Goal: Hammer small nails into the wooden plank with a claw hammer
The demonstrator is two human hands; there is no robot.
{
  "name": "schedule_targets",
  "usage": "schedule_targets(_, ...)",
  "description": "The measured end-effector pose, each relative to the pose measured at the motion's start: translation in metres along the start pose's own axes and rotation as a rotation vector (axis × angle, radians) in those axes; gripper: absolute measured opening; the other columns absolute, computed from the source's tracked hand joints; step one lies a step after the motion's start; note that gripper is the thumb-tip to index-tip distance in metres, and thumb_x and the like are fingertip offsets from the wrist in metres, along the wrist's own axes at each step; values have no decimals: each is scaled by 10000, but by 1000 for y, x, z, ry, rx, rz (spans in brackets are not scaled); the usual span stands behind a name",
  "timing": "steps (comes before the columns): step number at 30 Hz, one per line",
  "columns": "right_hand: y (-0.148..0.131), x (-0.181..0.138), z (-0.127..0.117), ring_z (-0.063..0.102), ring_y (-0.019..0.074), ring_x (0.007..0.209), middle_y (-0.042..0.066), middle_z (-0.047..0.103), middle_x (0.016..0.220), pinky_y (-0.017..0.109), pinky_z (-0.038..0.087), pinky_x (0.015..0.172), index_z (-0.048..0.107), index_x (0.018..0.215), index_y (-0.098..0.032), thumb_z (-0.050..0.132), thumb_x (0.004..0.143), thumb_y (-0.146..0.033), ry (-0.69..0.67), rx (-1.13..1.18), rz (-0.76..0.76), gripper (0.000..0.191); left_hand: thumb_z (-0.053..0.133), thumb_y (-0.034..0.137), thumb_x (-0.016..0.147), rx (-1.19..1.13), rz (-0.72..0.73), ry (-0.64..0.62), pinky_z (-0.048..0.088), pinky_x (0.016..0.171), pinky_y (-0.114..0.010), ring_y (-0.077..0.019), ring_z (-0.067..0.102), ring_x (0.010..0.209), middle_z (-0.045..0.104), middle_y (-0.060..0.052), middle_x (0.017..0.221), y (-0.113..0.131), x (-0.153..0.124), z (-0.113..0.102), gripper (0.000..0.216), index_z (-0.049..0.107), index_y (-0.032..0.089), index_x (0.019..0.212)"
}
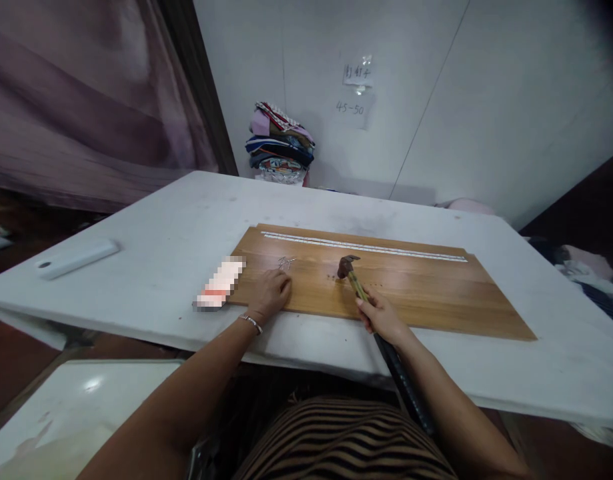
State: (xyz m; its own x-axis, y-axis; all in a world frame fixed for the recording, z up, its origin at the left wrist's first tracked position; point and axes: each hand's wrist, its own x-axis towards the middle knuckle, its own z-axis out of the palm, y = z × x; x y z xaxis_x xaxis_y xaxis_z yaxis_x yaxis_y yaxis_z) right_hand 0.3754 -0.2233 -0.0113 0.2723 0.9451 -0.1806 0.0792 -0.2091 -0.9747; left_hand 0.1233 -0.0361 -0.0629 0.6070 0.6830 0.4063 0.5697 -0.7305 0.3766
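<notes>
- Head view: our hands are apart, the right hand (380, 316) wrapped round the hammer (357, 285).
- Our left hand (272, 291) rests curled on the board (446, 293); we cannot tell whether it pinches anything.
- From that hand, loose nails (286, 263) lie at one o'clock on the board; the hammer's head (346, 267) is between two and three.
- From the head, dark specks (331, 277) sit at eight and four o'clock, too small to tell nails from holes; white strips (361, 247) cross at twelve.
- We judge this a nail-picking pause between strokes; the next move calls for one nail steadied upright, fingertips clear.
</notes>
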Motion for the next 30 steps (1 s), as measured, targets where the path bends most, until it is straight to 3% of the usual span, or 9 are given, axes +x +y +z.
schedule_targets(30, -2, 1, -1, 361, 98, 376, -103, 433, 520, 219, 339, 355, 549, 1349, -157, 583, 844, -438, -7, -27, -30, 579, 516, 205, 917, -9, -11, -10, 491, 858, -375, -217, 600, 892, 685, -74, 946, 1, 0, -1, 181, 690, 201, 867)
